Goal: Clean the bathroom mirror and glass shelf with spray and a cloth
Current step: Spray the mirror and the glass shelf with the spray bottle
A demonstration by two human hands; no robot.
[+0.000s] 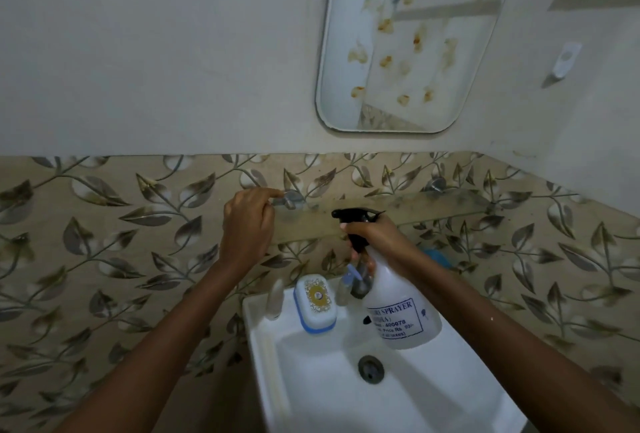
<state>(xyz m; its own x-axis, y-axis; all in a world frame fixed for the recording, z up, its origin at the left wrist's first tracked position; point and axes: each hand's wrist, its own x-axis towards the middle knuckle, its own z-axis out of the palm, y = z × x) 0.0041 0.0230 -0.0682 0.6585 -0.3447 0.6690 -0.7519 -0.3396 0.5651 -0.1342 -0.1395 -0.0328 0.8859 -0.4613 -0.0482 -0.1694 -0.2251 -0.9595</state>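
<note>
Fingers of the right hand [372, 235] wrap the spray bottle [398, 308] over the sink [263, 346]; the left hand [247, 221] curls loosely, empty, touching the dirty glass shelf [398, 212]. Aim well, then squeeze.

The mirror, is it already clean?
No. The mirror carries many brownish smears across its glass.

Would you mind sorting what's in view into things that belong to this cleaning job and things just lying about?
For the job: mirror, glass shelf, spray bottle in the right hand.

Lying about: soap box, sink, tap.
</note>
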